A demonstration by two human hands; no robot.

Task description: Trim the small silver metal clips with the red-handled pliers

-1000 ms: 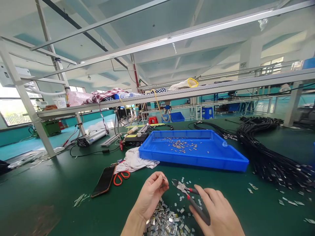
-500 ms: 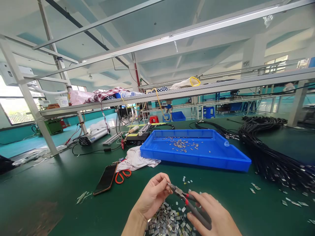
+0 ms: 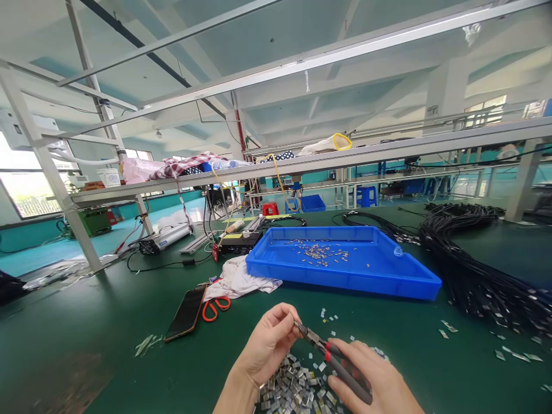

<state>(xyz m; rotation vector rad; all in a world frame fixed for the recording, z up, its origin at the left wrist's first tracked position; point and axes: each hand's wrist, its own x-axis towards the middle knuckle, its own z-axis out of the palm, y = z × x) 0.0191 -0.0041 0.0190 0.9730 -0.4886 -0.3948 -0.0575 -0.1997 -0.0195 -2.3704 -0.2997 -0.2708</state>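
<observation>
Near the bottom middle, my left hand is closed in a pinch on a tiny piece, mostly hidden by the fingertips. The jaws of a pair of pliers meet that piece from the right. My right hand wraps around the pliers' dark grey handles, which have red bands near the joint. Under both hands lies a heap of small shiny metal pieces, partly covered by my wrists. Beyond them stands a blue tray with small metal parts scattered on its floor.
Left of the tray are a white cloth, orange-handled scissors and a phone. A thick bundle of black cables lies at right, with loose flat bits near it. A metal shelf rail crosses above the green table.
Almost nothing differs. The handles of the pliers look slightly closer together, and the view has shifted a tiny amount.
</observation>
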